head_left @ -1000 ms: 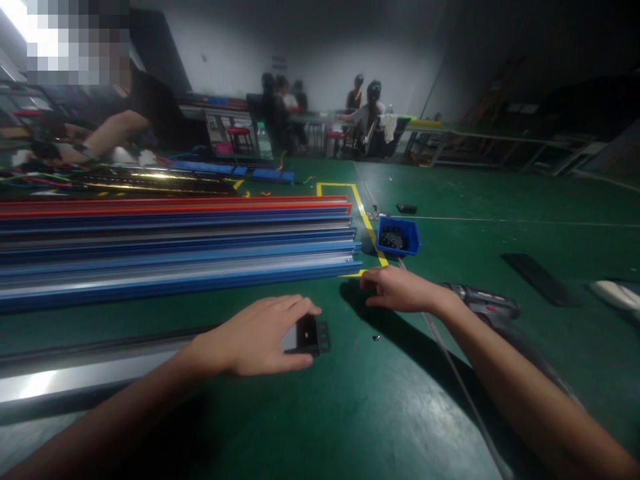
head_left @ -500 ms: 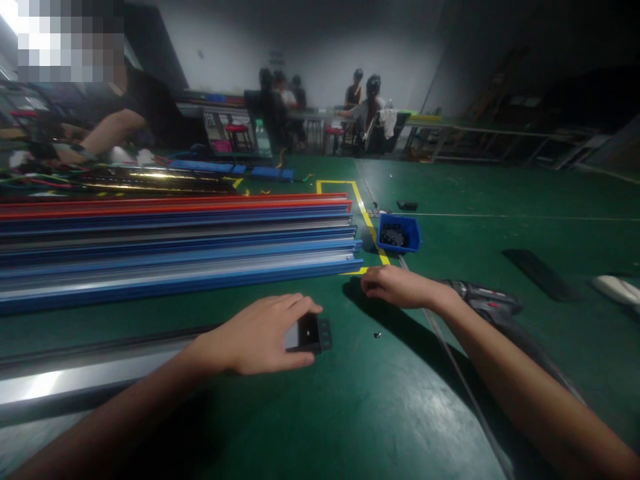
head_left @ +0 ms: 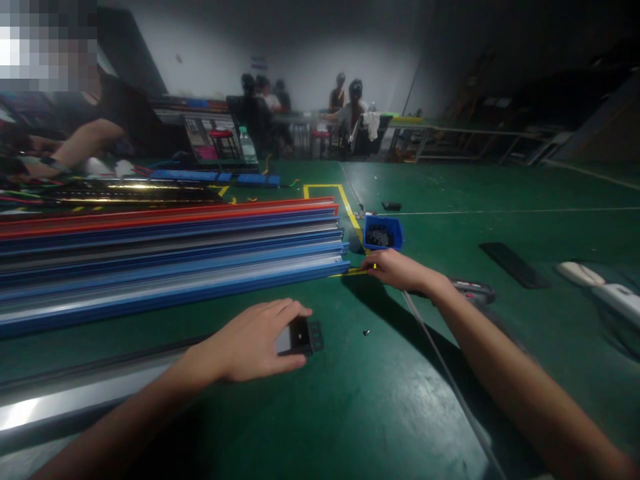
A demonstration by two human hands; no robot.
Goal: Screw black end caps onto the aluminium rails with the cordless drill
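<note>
One blue plastic bin with a flared, open top sits on the smooth, glossy green floor; it holds a heap of small black pieces, too jumbled to count.

Two bare hands work on the near side of the bin. The right hand is just in front of it, fingers curled inward; I cannot tell whether anything is pinched in them. The left hand, farther to the near left of the bin, grasps the end of one long silver channel, thumb along one edge and fingers along the other. This channel, straight and shiny like brushed metal, lies on the floor to the near left of the bin, its tip fitted with one black end piece that has a ladder-like openwork tab.

One tiny, shiny metal bit lies on the floor, nearer than the bin. One black drill with red marks rests to the near right of the bin, partly behind the right forearm. Farther right of the bin is one flat, matte dark slab with a long rectangular shape.

Left of the bin lie parallel rows of long, grooved profiles: one orange-red channel and several blue channels, overlapping too closely to count surely.
</note>
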